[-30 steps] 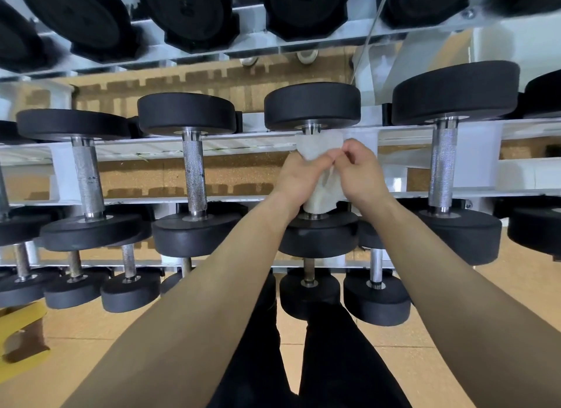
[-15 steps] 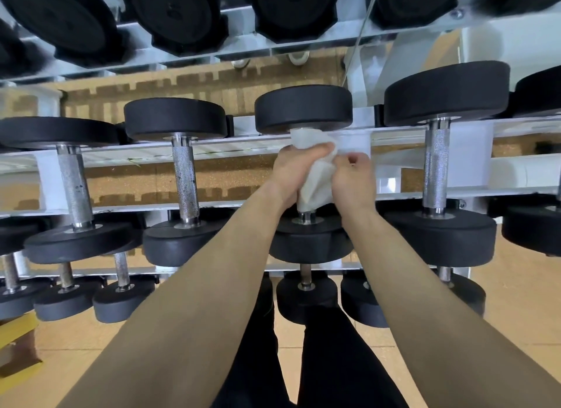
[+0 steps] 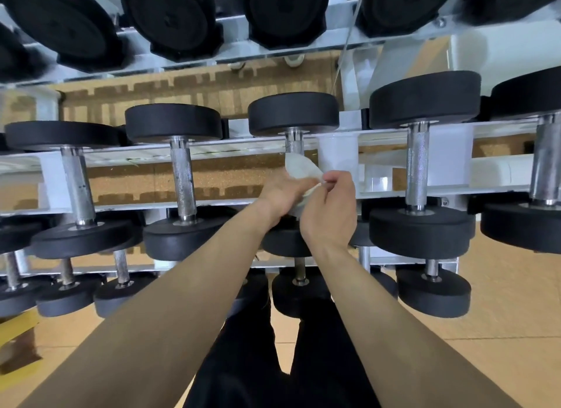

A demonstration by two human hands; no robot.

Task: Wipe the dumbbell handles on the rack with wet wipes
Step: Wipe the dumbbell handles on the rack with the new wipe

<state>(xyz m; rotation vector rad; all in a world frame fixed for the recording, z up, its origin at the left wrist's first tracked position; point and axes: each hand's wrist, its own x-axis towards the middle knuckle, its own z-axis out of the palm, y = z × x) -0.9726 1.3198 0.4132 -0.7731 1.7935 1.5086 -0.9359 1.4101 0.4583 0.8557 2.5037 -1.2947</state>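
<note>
The white rack [image 3: 230,148] fills most of your view, with three tiers of black dumbbells. The top tier [image 3: 173,16] shows you its end faces. The middle tier lies across two rails, with steel handles pointing away from you. The lowest tier [image 3: 434,289] holds smaller dumbbells near the tan floor [image 3: 501,301]. Your dark trousers [image 3: 243,362] show at the bottom, between your forearms.

You are working on the middle dumbbell [image 3: 293,113] of the middle tier. It has one neighbour [image 3: 182,177] to its left and a thicker one [image 3: 417,168] to its right. Both arms reach forward and meet over it.

Your left hand [image 3: 283,195] is curled round the lower part of the handle [image 3: 294,142], with the wipe [image 3: 300,168] between palm and steel. The thumb lies across the front of the wipe. Your right hand [image 3: 331,210] sits just beside the left and touches it. Its thumb and forefinger [image 3: 326,181] pinch the wipe's loose right edge, and the other fingers are folded in.

Only the handle's upper part, under the far head, shows bare knurled metal. The rest is hidden by the wipe and your hands. The wipe is white and crumpled. Its top rises above your left hand against the handle, and a small fold sticks out below, between the two hands.
</note>
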